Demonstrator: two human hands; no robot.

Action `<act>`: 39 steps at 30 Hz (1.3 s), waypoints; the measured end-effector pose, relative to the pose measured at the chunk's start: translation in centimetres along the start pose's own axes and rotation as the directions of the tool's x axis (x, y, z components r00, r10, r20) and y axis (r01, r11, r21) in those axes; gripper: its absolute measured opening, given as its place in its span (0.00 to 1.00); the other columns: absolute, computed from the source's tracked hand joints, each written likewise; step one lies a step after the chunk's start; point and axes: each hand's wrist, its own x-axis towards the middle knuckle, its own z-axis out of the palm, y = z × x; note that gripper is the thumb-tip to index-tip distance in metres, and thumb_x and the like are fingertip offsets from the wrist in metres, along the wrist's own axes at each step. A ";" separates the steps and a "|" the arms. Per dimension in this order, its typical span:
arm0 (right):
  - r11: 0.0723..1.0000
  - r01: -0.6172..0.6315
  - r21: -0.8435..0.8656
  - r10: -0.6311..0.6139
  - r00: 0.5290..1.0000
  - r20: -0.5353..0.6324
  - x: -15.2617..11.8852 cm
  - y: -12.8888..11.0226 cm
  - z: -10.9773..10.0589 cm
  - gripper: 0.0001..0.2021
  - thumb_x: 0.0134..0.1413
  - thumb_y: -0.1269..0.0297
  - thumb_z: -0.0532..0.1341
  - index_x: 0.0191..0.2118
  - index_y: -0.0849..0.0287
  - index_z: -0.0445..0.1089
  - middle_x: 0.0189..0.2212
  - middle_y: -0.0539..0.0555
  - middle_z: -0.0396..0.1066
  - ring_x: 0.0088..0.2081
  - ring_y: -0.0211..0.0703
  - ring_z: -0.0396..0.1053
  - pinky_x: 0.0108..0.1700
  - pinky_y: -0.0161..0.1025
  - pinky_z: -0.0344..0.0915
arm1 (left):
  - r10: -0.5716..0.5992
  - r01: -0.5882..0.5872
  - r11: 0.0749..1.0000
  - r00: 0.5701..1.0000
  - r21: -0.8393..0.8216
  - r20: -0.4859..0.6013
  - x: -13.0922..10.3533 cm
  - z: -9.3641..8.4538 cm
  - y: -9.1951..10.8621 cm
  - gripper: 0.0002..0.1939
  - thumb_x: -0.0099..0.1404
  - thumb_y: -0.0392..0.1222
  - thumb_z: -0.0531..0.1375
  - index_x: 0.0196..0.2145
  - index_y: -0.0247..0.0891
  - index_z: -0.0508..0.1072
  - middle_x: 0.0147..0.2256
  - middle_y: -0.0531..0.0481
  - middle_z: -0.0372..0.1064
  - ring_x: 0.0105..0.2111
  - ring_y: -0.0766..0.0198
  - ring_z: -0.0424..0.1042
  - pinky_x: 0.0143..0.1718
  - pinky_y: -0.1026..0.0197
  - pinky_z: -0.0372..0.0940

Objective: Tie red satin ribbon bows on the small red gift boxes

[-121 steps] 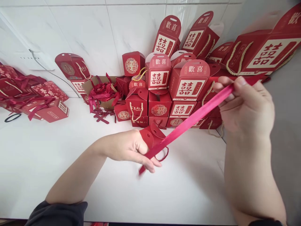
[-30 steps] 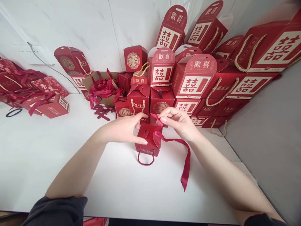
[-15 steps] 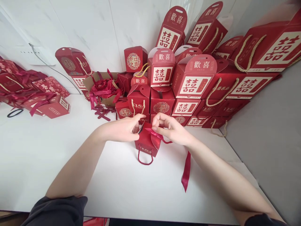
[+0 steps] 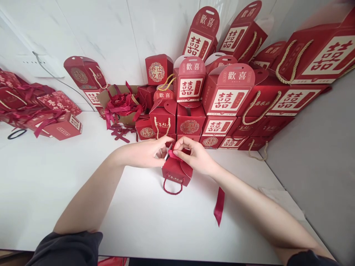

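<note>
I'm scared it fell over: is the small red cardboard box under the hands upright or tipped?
Upright: the small red cardboard box sits on the white table, curved flaps on top, pale lettering right way up.

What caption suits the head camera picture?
Right hand pinches a flat crimson fabric ribbon over a red cardboard box, left hand close by.

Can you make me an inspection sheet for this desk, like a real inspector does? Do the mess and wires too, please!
Surface: white tabletop, with a loose ribbon end showing past the right forearm.
Job's things: small red box with a red cord handle; ribbon at its top.
Clutter: stacked red boxes behind, carton of ribbons, ribbon-tied boxes at far left.
Hands: right hand pinches the ribbon; left hand is at the box's top, grip unclear.
Cables: one grey cable along the wall.
Surroundings: tiled wall behind, grey panel at right.
</note>
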 end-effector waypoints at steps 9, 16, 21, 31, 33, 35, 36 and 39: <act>0.999 0.009 -0.053 -0.011 0.999 -0.031 0.0 0.5 0.2 0.02 0.60 0.65 0.59 0.37 0.57 0.65 0.34 0.50 0.71 0.37 0.39 0.70 0.45 0.40 0.65 | -0.086 0.085 0.996 0.996 -0.023 -0.037 -0.3 -0.3 0.3 0.26 0.60 0.59 0.59 0.51 0.44 0.61 0.43 0.49 0.72 0.39 0.58 0.74 0.36 0.60 0.65; 0.997 -0.005 -0.076 0.004 1.000 -0.015 0.0 0.2 0.1 0.01 0.59 0.68 0.58 0.37 0.57 0.65 0.33 0.50 0.70 0.35 0.38 0.68 0.41 0.37 0.64 | -0.075 0.070 0.996 0.991 -0.048 -0.112 0.1 0.2 0.6 0.17 0.62 0.51 0.58 0.45 0.43 0.62 0.38 0.51 0.73 0.37 0.59 0.73 0.34 0.60 0.63; 0.998 -0.045 -0.033 0.044 0.999 -0.030 0.0 0.2 0.0 0.03 0.58 0.68 0.58 0.38 0.56 0.63 0.32 0.49 0.69 0.33 0.37 0.66 0.38 0.36 0.63 | -0.072 0.059 0.990 0.992 -0.126 -0.100 0.2 -0.1 0.2 0.15 0.62 0.47 0.59 0.44 0.43 0.62 0.39 0.51 0.73 0.38 0.59 0.73 0.35 0.60 0.63; 0.997 -0.066 -0.039 0.065 0.998 -0.013 0.0 0.4 0.2 0.03 0.59 0.66 0.58 0.40 0.56 0.64 0.31 0.48 0.70 0.33 0.37 0.67 0.40 0.37 0.63 | -0.088 0.077 0.991 0.991 -0.105 -0.101 0.2 0.0 0.6 0.15 0.61 0.47 0.58 0.44 0.42 0.63 0.38 0.51 0.74 0.37 0.59 0.74 0.33 0.60 0.63; 0.995 -0.073 -0.068 0.072 0.997 -0.017 0.0 0.4 0.1 0.03 0.59 0.67 0.58 0.39 0.56 0.64 0.32 0.48 0.71 0.33 0.37 0.67 0.40 0.38 0.63 | -0.086 0.075 0.990 0.991 -0.116 -0.100 0.1 0.0 0.6 0.14 0.61 0.47 0.58 0.44 0.42 0.63 0.38 0.50 0.74 0.37 0.59 0.74 0.34 0.60 0.63; 0.994 -0.084 -0.067 0.082 0.996 -0.021 0.0 0.4 0.1 0.03 0.59 0.67 0.58 0.39 0.55 0.64 0.33 0.49 0.71 0.33 0.38 0.68 0.40 0.38 0.64 | -0.084 0.072 0.990 0.992 -0.122 -0.097 0.1 0.0 0.5 0.14 0.61 0.47 0.59 0.44 0.42 0.63 0.39 0.50 0.74 0.37 0.59 0.74 0.34 0.60 0.63; 0.994 -0.089 -0.058 0.087 0.996 -0.021 0.0 0.4 0.1 0.03 0.59 0.66 0.58 0.39 0.55 0.64 0.33 0.49 0.71 0.34 0.38 0.68 0.40 0.38 0.64 | -0.083 0.072 0.990 0.992 -0.118 -0.096 0.1 0.0 0.5 0.14 0.61 0.47 0.58 0.44 0.43 0.63 0.39 0.50 0.74 0.37 0.59 0.74 0.34 0.60 0.63; 0.996 -0.086 -0.029 0.085 0.996 -0.010 0.1 0.4 0.0 0.03 0.60 0.65 0.58 0.40 0.55 0.64 0.32 0.49 0.71 0.34 0.38 0.69 0.41 0.39 0.64 | -0.083 0.074 0.993 0.992 -0.092 -0.095 0.0 0.0 0.5 0.15 0.62 0.48 0.59 0.45 0.43 0.63 0.38 0.51 0.74 0.37 0.59 0.73 0.33 0.61 0.63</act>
